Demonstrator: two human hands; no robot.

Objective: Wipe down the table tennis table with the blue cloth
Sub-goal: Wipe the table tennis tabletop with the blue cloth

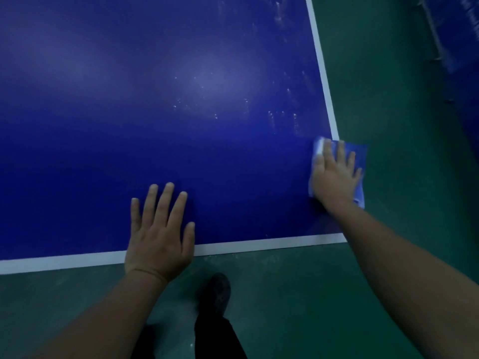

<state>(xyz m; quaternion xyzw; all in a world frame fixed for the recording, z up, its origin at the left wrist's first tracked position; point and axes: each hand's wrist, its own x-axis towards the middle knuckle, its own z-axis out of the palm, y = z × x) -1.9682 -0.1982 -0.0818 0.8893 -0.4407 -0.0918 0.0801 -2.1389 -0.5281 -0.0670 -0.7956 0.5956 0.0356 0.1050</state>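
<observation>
The blue table tennis table (pixel 155 112) with white edge lines fills the upper left of the head view. Its near right corner lies just below my right forearm. My left hand (pixel 160 231) lies flat on the table at the near edge, fingers straight and spread. My right hand (pixel 335 174) presses flat on the blue cloth (pixel 361 154) at the table's right edge. Part of the cloth hangs past that edge over the floor. White specks and smears (pixel 272 110) dot the surface beyond the cloth.
A green floor (pixel 388 99) surrounds the table on the near and right sides. My dark shoe (pixel 220 291) and trouser leg stand close below the near edge. A blurred blue object (pixel 458 35) sits at the far right.
</observation>
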